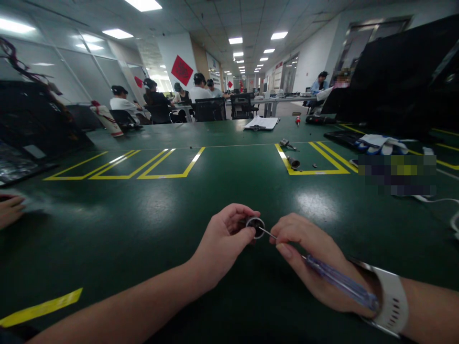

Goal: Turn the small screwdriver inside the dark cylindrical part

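Now my left hand (pixel 223 239) grips a small round black metal part (pixel 255 226) while my right hand (pixel 308 260) grips a blue-handled clear plastic screwdriver (pixel 340 282), tip at its face. Next, I judge, comes seating the tip squarely before turning.

Over the dark green table (pixel 150 210) marked with yellow lines, the left hand (pixel 224 241) pinches a small round black part with a silvery rim (pixel 255 227). The right hand (pixel 308 258) (white watch band on its wrist) grips a screwdriver with a clear blue handle (pixel 340 282), its thin metal tip touching the part's rim.
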The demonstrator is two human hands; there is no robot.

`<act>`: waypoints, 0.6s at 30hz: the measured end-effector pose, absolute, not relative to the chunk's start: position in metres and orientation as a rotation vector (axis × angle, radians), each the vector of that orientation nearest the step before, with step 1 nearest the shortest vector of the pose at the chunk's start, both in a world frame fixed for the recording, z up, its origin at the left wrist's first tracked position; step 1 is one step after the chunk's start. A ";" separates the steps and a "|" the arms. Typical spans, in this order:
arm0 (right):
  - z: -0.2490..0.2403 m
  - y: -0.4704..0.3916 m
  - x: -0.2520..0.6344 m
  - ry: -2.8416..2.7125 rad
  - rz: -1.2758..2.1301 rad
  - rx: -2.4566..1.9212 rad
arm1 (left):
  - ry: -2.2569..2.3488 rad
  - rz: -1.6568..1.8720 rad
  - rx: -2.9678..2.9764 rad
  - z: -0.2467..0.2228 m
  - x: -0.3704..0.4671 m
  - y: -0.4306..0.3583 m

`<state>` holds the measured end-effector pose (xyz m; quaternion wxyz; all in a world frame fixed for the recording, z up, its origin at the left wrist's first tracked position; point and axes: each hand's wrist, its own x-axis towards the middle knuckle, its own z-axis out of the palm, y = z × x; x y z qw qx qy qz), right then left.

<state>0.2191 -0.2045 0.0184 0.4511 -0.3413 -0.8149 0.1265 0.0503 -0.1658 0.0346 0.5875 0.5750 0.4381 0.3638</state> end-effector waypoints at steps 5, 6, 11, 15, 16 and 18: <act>0.018 -0.203 0.216 -2.068 0.248 -0.812 | 0.999 0.819 1.418 0.033 0.050 -0.167; 0.017 -0.204 0.216 -2.074 0.242 -0.811 | 0.995 0.817 1.429 0.033 0.050 -0.167; 0.016 -0.205 0.216 -2.114 0.238 -0.848 | 0.997 0.820 1.482 0.034 0.051 -0.167; 0.015 -0.205 0.216 -2.143 0.200 -0.845 | 1.004 0.877 1.521 0.031 0.052 -0.168; 0.014 -0.205 0.217 -2.148 0.195 -0.838 | 1.009 0.892 1.541 0.030 0.052 -0.168; 0.014 -0.205 0.217 -2.157 0.192 -0.823 | 1.019 0.916 1.605 0.028 0.052 -0.168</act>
